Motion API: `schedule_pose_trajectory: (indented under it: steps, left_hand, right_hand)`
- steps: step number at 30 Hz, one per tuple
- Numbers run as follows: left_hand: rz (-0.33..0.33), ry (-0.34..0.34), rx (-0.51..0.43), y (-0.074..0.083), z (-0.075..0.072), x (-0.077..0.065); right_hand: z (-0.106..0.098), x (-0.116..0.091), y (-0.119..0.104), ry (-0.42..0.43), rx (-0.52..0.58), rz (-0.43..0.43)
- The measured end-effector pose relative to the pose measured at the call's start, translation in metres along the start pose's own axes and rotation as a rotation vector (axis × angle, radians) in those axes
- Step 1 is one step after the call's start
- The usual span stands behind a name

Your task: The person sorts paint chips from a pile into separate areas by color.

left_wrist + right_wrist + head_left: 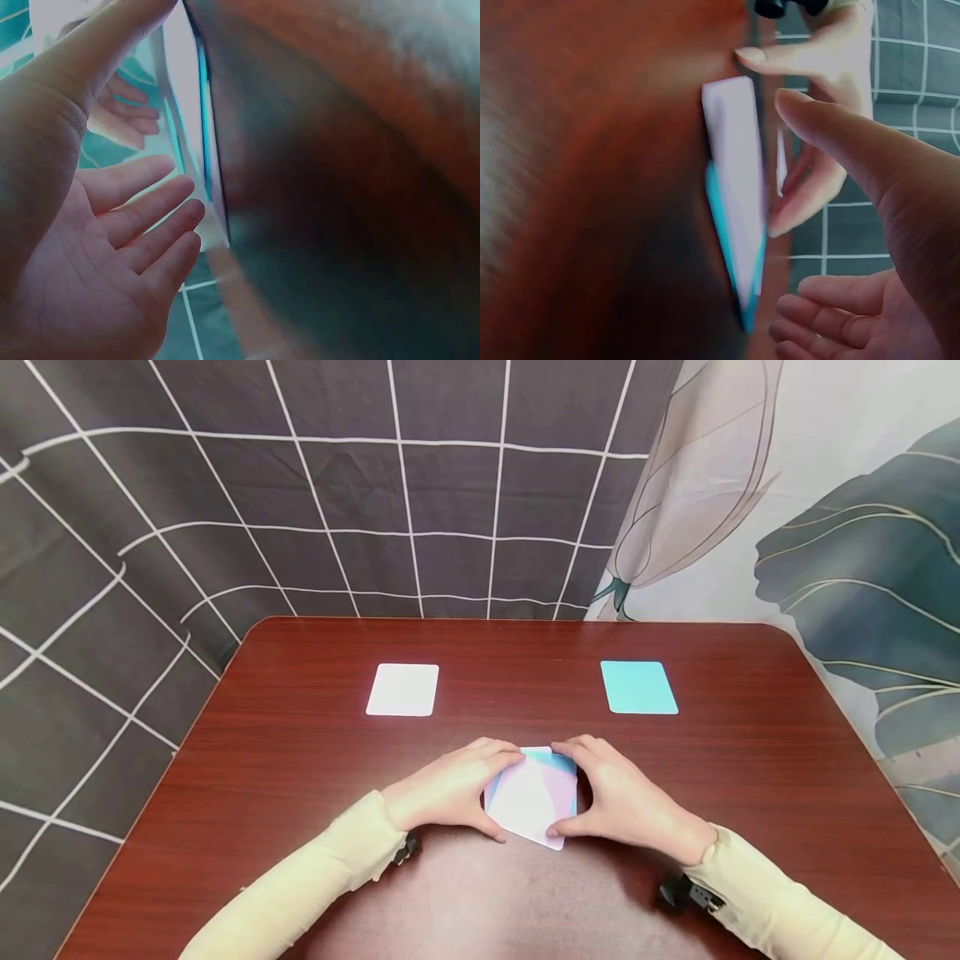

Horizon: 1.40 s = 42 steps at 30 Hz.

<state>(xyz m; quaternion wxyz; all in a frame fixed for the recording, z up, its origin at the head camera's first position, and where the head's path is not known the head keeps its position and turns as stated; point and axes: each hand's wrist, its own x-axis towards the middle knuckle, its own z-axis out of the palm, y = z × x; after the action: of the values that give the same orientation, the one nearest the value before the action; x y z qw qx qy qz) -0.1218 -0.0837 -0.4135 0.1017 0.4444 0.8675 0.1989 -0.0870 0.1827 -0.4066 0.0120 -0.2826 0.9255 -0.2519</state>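
Observation:
A loose pile of square cards [528, 797], white, pale purple and blue, lies fanned unevenly on the table between the two hands. My left hand [453, 787] curves around the pile's left side, its index finger near the upper edge and its thumb by the lower left. On the opposite side my right hand [630, 797] arches likewise, with the thumb tip over the lower right corner. Both wrist views show relaxed, spread fingers beside the cards [735, 157]. Whether any fingertip presses on them is hard to tell.
Farther back on the brown table [300, 752] lie a white square card [402, 690] at left and a turquoise square card [639, 687] at right. A dark gridded curtain [450, 485] hangs behind the table, and a leaf-patterned one [825, 568] hangs at right.

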Motion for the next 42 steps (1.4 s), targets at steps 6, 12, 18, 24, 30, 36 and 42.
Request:
schedule_pose_trajectory:
  steps: [6, 12, 18, 24, 30, 36, 42]
  left_hand:
    - [0.005, -0.006, -0.02, 0.002, 0.003, 0.003]
    - [0.01, 0.025, -0.02, 0.002, 0.006, 0.004]
    - [0.01, 0.035, -0.015, 0.002, 0.008, 0.006]
    - [0.014, 0.026, 0.0, 0.004, 0.008, 0.007]
    - [0.019, 0.034, 0.021, 0.004, 0.005, 0.007]
    - [-0.022, 0.074, 0.016, 0.002, -0.001, 0.005]
    - [-0.056, 0.127, 0.022, -0.008, -0.016, -0.001]
  right_hand:
    - [0.013, -0.009, 0.0, -0.018, -0.042, 0.025]
    - [0.017, -0.012, -0.001, 0.007, -0.072, 0.02]
    - [0.017, -0.011, -0.001, 0.006, -0.071, 0.027]
    - [0.016, -0.011, 0.002, 0.018, -0.057, -0.043]
    - [0.01, -0.008, 0.002, 0.033, -0.04, -0.105]
    - [0.001, 0.004, 0.001, 0.031, -0.026, -0.106]
    - [-0.004, 0.028, 0.001, 0.0, -0.002, -0.107]
